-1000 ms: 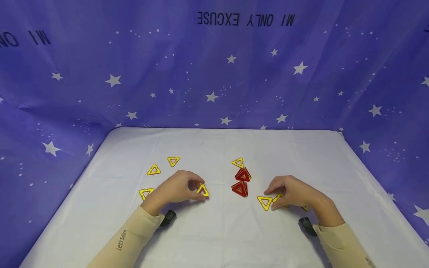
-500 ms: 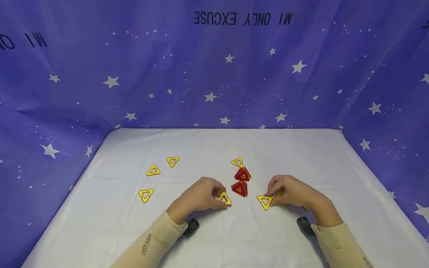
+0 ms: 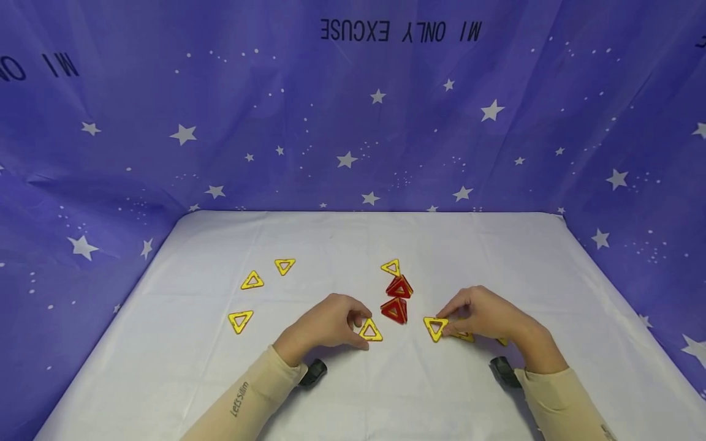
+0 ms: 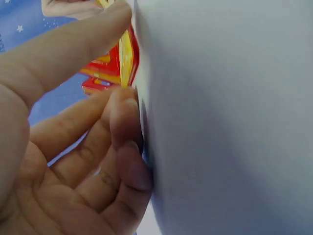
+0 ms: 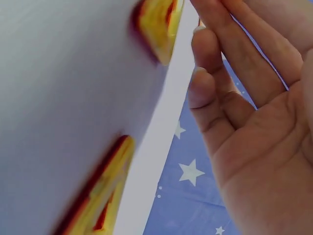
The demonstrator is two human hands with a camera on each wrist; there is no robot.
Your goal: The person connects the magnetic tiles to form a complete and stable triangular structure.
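Observation:
My left hand [image 3: 331,324] has its thumb and forefinger parted around a yellow triangular magnetic tile [image 3: 375,329] that lies on the white cloth. The thumb tip sits just below the tile's lower edge, and the forefinger is at its top corner. My right hand [image 3: 481,313] pinches another yellow triangular tile [image 3: 436,320] by its right side with forefinger and thumb. Beneath the right palm, more yellow tiles [image 3: 466,337] are partly hidden. Two small red pyramids [image 3: 388,311] made of tiles stand between the hands, one behind the other.
One yellow tile [image 3: 387,267] lies behind the rear pyramid. Several loose yellow tiles [image 3: 244,316] are spread over the left of the white-covered table [image 3: 331,245]. A dark wrist camera [image 3: 313,372] sits below each wrist. A purple star-patterned curtain [image 3: 265,92] encloses the back and sides.
My left hand carried its tile rightward and set it before the pyramids; its thumb and forefinger then spread apart. The right hand's tile shifted slightly away from me.

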